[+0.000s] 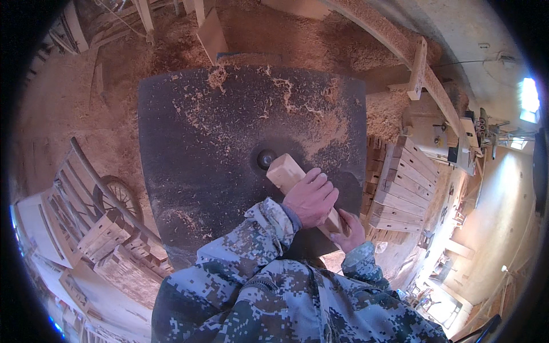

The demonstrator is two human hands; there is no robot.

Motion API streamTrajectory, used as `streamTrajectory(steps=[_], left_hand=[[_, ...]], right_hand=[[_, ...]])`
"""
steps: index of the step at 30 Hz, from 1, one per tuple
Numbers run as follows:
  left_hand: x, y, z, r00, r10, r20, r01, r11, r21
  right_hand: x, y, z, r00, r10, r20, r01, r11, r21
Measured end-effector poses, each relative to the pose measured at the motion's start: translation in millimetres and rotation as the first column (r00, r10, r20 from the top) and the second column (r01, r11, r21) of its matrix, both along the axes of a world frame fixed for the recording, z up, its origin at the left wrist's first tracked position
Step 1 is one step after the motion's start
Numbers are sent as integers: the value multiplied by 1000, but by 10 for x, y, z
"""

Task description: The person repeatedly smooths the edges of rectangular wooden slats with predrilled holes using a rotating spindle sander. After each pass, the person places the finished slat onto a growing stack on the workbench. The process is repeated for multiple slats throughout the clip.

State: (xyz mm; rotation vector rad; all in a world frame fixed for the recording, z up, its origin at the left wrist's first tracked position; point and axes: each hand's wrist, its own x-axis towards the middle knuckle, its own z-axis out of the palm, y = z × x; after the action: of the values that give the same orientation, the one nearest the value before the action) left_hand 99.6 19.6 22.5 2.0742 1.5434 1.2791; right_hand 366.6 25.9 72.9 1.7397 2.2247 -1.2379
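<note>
A pale wooden block [286, 173], long and square-edged, lies slantwise over a dark flat machine table [194, 143]. Its far end is right beside a round dark metal spindle [266, 159] that stands in the table's middle; whether the two touch, I cannot tell. My left hand [311, 199] is closed over the block around its middle, fingers wrapped across the top. Lower down, near the block's close end, my right hand [350, 231] grips it from the right side. Part of the block is hidden beneath my left hand.
Wood shavings [326, 128] are scattered over the table's far half. Stacked wooden beams with slots [403, 186] stand close on the right. To the left are more cut timbers [106, 237] and a cart wheel [118, 197]. A long curved-looking beam [380, 34] crosses beyond the table.
</note>
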Motion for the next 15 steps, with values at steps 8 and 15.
streamTrajectory(steps=[8,15], left_hand=[[61,187,-174,992,-34,-119,12,983,-183],[24,78,-165,993,51,-106,-64,990,-127]], right_hand=[[-156,-91,-136,980,86,177,-148,915,376],[-180,-121,-118,968,127,215,-200,911,361]])
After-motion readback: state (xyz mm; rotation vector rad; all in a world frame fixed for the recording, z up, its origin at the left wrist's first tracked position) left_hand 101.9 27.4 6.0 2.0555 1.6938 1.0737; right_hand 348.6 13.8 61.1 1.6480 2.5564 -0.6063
